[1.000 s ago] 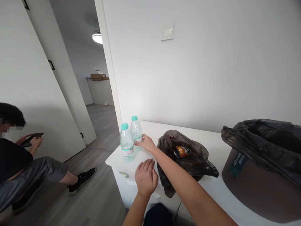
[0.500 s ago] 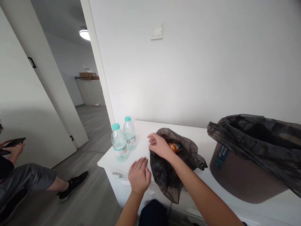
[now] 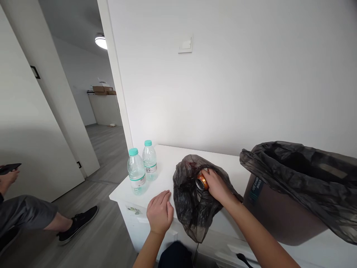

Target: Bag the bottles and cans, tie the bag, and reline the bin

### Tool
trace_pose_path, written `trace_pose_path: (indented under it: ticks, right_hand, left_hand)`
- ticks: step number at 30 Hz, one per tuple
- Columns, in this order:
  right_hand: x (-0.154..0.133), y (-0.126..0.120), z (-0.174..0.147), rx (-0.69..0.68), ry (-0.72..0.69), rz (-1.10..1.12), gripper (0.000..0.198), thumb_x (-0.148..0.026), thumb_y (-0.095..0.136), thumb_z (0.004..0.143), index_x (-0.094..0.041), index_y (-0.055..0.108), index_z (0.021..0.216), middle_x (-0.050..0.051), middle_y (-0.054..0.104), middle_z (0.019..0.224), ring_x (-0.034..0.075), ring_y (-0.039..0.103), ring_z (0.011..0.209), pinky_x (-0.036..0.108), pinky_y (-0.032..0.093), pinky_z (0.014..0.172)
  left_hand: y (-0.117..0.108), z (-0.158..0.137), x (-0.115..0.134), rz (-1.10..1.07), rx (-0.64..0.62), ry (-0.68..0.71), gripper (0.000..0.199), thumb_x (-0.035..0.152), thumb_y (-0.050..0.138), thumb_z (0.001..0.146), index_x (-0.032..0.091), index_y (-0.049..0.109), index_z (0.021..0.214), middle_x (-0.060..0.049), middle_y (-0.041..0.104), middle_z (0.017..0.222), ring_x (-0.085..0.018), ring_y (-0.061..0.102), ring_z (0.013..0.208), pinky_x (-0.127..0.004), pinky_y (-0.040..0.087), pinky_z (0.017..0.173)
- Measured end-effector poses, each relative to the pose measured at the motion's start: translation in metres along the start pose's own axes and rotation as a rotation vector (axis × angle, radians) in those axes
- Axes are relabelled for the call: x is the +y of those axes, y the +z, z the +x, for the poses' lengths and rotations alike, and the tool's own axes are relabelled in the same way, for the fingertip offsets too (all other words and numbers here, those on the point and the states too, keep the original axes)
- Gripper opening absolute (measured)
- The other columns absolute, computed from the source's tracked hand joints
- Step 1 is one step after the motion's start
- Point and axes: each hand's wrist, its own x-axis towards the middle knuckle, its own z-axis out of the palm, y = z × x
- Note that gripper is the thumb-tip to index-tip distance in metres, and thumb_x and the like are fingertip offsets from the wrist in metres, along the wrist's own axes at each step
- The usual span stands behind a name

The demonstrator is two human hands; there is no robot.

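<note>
Right hand (image 3: 218,185): fingers curled closed over the upper side of an orange can (image 3: 202,182), which lies on its side among the folds of a black plastic bag (image 3: 189,204). From my remote station I read the grip as drawn in around the can; I cannot confirm the thumb's placement, nor whether the can is clear of the plastic beneath it.

Left hand (image 3: 160,211): palm down at the front edge of the white counter (image 3: 167,158), just left of the bag, fingers extended and close together, nothing visibly held.

Further items, by reference to the bag: one teal-capped bottle (image 3: 137,173) and a second bottle (image 3: 150,163) stand upright to its left; a lined bin (image 3: 281,216) stands near, to its right.

Assessment: I judge the step in hand to be securing the can at the bag. In my view the next move calls for an even hold on the can's curved side, loose plastic kept out of the fingers, and the left hand available to steady the bag.
</note>
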Motion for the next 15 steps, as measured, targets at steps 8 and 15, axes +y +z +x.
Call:
trace_pose_path:
  ticks: [8,15]
  right_hand:
    - [-0.008,-0.023,-0.017,-0.104,-0.024,0.182,0.051,0.001,0.062,0.069,-0.02,0.06,0.115,0.012,0.07,0.121,0.029,0.067,0.113,0.034,0.052,0.089]
    - [-0.021,-0.018,0.022,0.027,-0.174,0.696,0.051,-0.042,0.076,0.078,-0.027,0.056,0.123,0.006,0.072,0.119,0.026,0.069,0.106,0.038,0.056,0.088]
  left_hand:
    - [-0.003,0.0,0.004,-0.018,-0.003,-0.016,0.037,0.015,0.04,0.093,0.017,0.073,0.109,-0.006,0.08,0.109,-0.024,0.075,0.097,-0.038,0.049,0.085]
    - [-0.006,0.0,0.01,-0.096,0.014,-0.08,0.034,0.015,0.04,0.091,0.018,0.071,0.103,-0.006,0.08,0.107,-0.023,0.074,0.096,-0.038,0.046,0.083]
